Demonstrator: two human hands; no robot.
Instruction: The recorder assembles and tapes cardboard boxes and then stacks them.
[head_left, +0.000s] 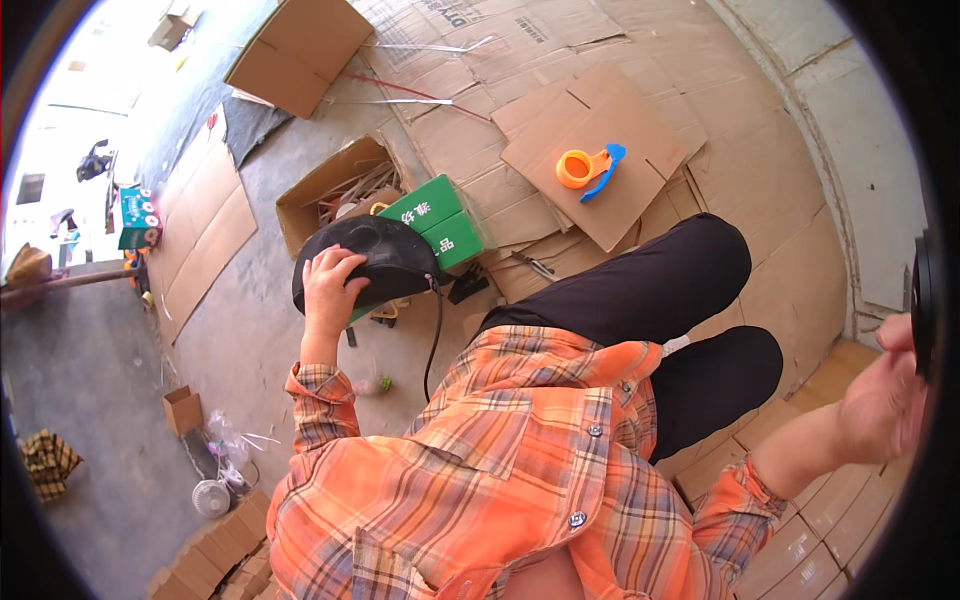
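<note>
My left hand (333, 280) rests with bent fingers on a black, rounded, cap-like thing (385, 250), gripping its near left part. A thin black cord hangs from its right side toward my shirt. Behind it, partly covered, are a green box (440, 222) with white print and an open cardboard box (335, 190) with scraps inside. At the far right rim, my right hand (885, 400) is raised, fingers closed, beside a dark thing with a curved edge (922, 300). The picture's dark border cuts it off, so I cannot make out its kind.
An orange tape-dispenser-like ring with a blue part (590, 170) lies on flat cardboard (620, 215) ahead of my knees. A large carton (300, 55) stands at the far left. Stacked cartons (800, 560) are at my right, and a small white fan (211, 498) at left.
</note>
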